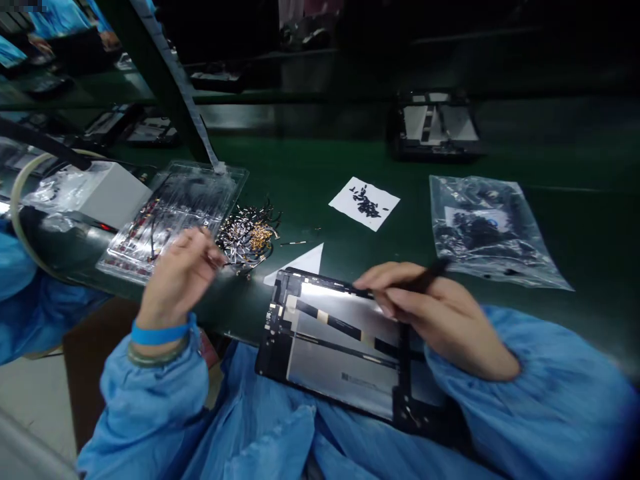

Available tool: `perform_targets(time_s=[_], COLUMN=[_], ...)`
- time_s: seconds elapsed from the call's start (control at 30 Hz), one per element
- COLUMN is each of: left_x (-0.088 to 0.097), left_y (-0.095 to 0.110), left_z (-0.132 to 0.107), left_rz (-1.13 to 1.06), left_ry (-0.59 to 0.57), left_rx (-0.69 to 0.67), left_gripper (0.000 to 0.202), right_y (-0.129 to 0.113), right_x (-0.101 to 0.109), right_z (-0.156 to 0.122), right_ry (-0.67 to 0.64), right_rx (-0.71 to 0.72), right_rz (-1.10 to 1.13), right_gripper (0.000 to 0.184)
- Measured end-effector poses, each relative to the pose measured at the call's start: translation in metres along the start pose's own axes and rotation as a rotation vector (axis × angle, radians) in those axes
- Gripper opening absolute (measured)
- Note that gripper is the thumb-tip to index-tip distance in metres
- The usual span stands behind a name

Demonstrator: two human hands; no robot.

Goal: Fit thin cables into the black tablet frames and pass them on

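An opened tablet (345, 377) lies tilted at the table's front edge, against my blue gown, with its silver inner plate and flat ribbon cables showing. My right hand (435, 310) is over the tablet's far right part, its fingers wrapped round a dark, slender, pen-like tool (431, 273). The tool's tip is hidden by the fingers. My left hand (180, 270), with a blue band at the wrist, is raised beside a heap of small cables (250, 233). Its fingertips are pinched together, and anything between them is too small to make out.
Left of the cables is a clear plastic tray (200, 193) near a white box (107, 193). Small black pieces (367, 202) lie on white paper (345, 193). A clear bag (530, 250) is at right; another opened device (437, 130) sits behind. A co-worker's blue sleeve (30, 300) shows left.
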State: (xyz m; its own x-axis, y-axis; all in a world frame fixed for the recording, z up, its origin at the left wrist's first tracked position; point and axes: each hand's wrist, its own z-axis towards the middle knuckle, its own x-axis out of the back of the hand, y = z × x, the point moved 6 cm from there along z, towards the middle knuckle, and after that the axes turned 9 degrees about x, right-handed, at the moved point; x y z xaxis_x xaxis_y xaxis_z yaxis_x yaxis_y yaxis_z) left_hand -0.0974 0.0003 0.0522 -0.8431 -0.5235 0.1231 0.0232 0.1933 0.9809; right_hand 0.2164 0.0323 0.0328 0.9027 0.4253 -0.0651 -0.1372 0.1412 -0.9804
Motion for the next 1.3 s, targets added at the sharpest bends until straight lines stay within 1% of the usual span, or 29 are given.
perform_targets(time_s=[0.03,0.07,0.1,0.13,0.17,0.2,0.23,0.3,0.43,0.5,0.53,0.57,0.6,0.67,0.7,0.73,0.77,0.8,0.87,0.9,0.93,1.0,1.03,1.07,1.1,1.13,1.23,1.27,1.3], left_x=[-0.024,-0.052,-0.076,-0.095,-0.109,-0.118,-0.124,-0.129,-0.128,-0.127,-0.127,-0.127,-0.125,-0.119,-0.115,-0.112,-0.110,-0.108,-0.106,-0.104,-0.102,-0.101,-0.100,-0.099,-0.098,-0.096,-0.090,-0.092,-0.095], left_y=[-0.008,-0.020,-0.029,-0.035,-0.039,-0.042,-0.045,-0.048,-0.047,-0.048,-0.049,-0.050,-0.050,-0.048,-0.046,-0.044,-0.043,-0.042,-0.038,-0.034,-0.029,-0.020,-0.016,-0.015,-0.015,-0.018,-0.027,-0.029,-0.030], left_z=[-0.015,-0.034,-0.055,-0.074,-0.090,-0.100,-0.106,-0.110,-0.108,-0.109,-0.109,-0.108,-0.105,-0.096,-0.093,-0.091,-0.090,-0.089,-0.089,-0.089,-0.090,-0.094,-0.096,-0.097,-0.096,-0.094,-0.087,-0.087,-0.087], left_rz=[-0.047,-0.196,-0.314,-0.401,-0.467,-0.499,-0.515,-0.535,-0.592,-0.575,-0.535,-0.471,-0.392,-0.228,-0.167,-0.128,-0.105,-0.080,0.010,0.079,0.153,0.282,0.323,0.346,0.342,0.301,0.006,-0.097,-0.176], left_ry=[-0.175,-0.445,-0.655,-0.814,-0.933,-0.994,-1.021,-1.011,-0.981,-0.990,-0.987,-0.962,-0.906,-0.737,-0.656,-0.594,-0.552,-0.530,-0.484,-0.450,-0.412,-0.349,-0.329,-0.320,-0.321,-0.325,-0.358,-0.390,-0.431], left_rx=[0.107,0.309,0.490,0.623,0.729,0.788,0.819,0.842,0.871,0.876,0.851,0.786,0.682,0.434,0.337,0.272,0.237,0.219,0.145,0.072,-0.021,-0.218,-0.288,-0.313,-0.282,-0.206,0.155,0.263,0.352], left_gripper=[0.030,0.032,0.031,0.029,0.027,0.025,0.024,0.023,0.023,0.024,0.025,0.027,0.028,0.030,0.030,0.030,0.029,0.029,0.025,0.022,0.019,0.015,0.014,0.014,0.013,0.012,0.016,0.020,0.023], right_y=[-0.002,-0.003,-0.005,-0.006,-0.006,-0.005,-0.004,-0.001,0.001,0.003,0.004,0.006,0.007,0.007,0.004,-0.001,-0.008,-0.017,-0.030,-0.033,-0.033,-0.031,-0.030,-0.029,-0.030,-0.032,-0.040,-0.042,-0.042], right_x=[-0.010,-0.020,-0.030,-0.039,-0.046,-0.050,-0.053,-0.052,-0.050,-0.052,-0.053,-0.054,-0.053,-0.048,-0.043,-0.037,-0.033,-0.032,-0.039,-0.045,-0.051,-0.061,-0.063,-0.064,-0.062,-0.058,-0.036,-0.032,-0.032], right_z=[0.004,0.008,0.012,0.016,0.019,0.021,0.022,0.022,0.019,0.019,0.020,0.021,0.022,0.023,0.023,0.021,0.019,0.015,0.004,-0.002,-0.006,-0.012,-0.012,-0.013,-0.012,-0.011,-0.011,-0.012,-0.013], right_ry=[-0.065,-0.126,-0.181,-0.221,-0.239,-0.240,-0.229,-0.193,-0.169,-0.167,-0.160,-0.144,-0.120,-0.043,0.022,0.084,0.127,0.142,0.094,0.048,0.009,-0.035,-0.047,-0.044,-0.024,0.024,0.258,0.295,0.290], right_rx=[-0.019,-0.021,-0.002,0.018,0.031,0.031,0.016,-0.018,-0.021,-0.033,-0.044,-0.054,-0.061,-0.048,-0.007,0.066,0.170,0.297,0.556,0.655,0.722,0.781,0.787,0.788,0.778,0.754,0.663,0.651,0.660], right_rz=[-0.080,-0.140,-0.165,-0.162,-0.140,-0.109,-0.076,-0.008,0.137,0.205,0.217,0.200,0.153,-0.014,-0.124,-0.243,-0.364,-0.486,-0.728,-0.838,-0.939,-1.101,-1.150,-1.171,-1.165,-1.136,-1.019,-1.000,-0.992], right_gripper=[0.015,0.020,0.024,0.026,0.026,0.025,0.025,0.025,0.022,0.024,0.026,0.028,0.031,0.034,0.033,0.031,0.027,0.021,0.013,0.015,0.018,0.023,0.025,0.026,0.025,0.023,0.017,0.016,0.016])
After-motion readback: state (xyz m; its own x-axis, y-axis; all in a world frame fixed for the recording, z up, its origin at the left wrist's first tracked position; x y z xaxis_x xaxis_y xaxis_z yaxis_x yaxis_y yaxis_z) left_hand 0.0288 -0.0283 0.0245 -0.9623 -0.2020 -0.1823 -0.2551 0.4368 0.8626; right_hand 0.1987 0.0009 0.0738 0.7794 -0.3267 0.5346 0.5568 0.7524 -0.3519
